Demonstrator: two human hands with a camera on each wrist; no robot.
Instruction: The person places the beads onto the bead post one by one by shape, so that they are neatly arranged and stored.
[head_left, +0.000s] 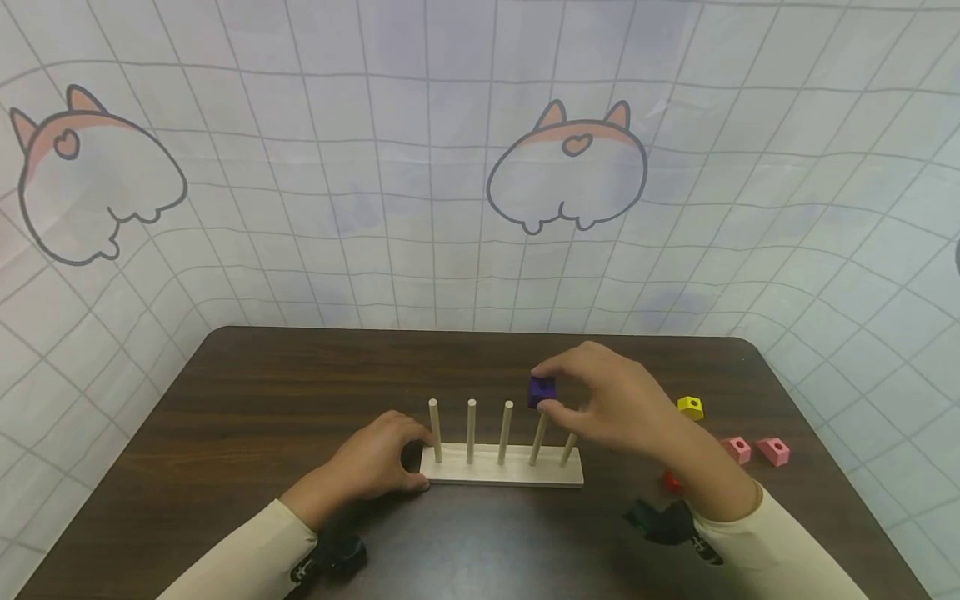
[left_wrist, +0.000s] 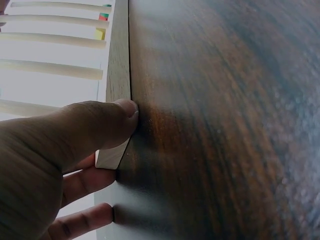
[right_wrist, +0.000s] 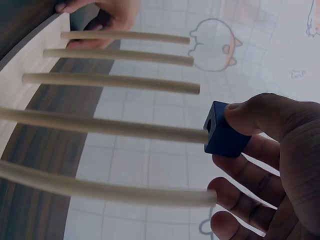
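Observation:
A wooden peg stand (head_left: 480,475) with a row of several upright pegs sits on the dark table. My left hand (head_left: 378,457) grips its left end; the left wrist view shows the thumb (left_wrist: 107,120) on the front edge and fingers behind. My right hand (head_left: 611,404) pinches a dark blue-purple block (head_left: 542,390) between thumb and fingers, at the top of the fourth peg from the left. In the right wrist view, the holed face of the block (right_wrist: 229,137) meets that peg's tip; whether the peg has entered the hole is hard to tell.
Right of the stand lie a yellow block (head_left: 691,407), two pink blocks (head_left: 773,451) and a red block (head_left: 671,482) partly covered by my right forearm. Behind the brown table (head_left: 300,367) hangs a white grid-patterned cloth (head_left: 390,208).

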